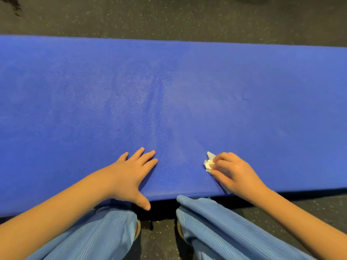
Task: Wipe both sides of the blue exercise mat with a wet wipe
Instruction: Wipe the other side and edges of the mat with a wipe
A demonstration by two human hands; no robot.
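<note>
The blue exercise mat [187, 91] lies flat on the floor and spans the whole width of the view. My left hand [131, 173] rests flat on its near edge with fingers spread and straight. My right hand [234, 171] presses a crumpled white wet wipe [209, 162] onto the mat near the near edge, fingers curled over it. Part of the wipe sticks out to the left of the fingers, and a bit shows under the palm. A damp, slightly shiny streak runs across the mat's middle.
Dark speckled rubber floor [169, 17] lies beyond the mat's far edge and under my knees. My legs in light blue ribbed trousers [216, 228] crouch at the mat's near edge.
</note>
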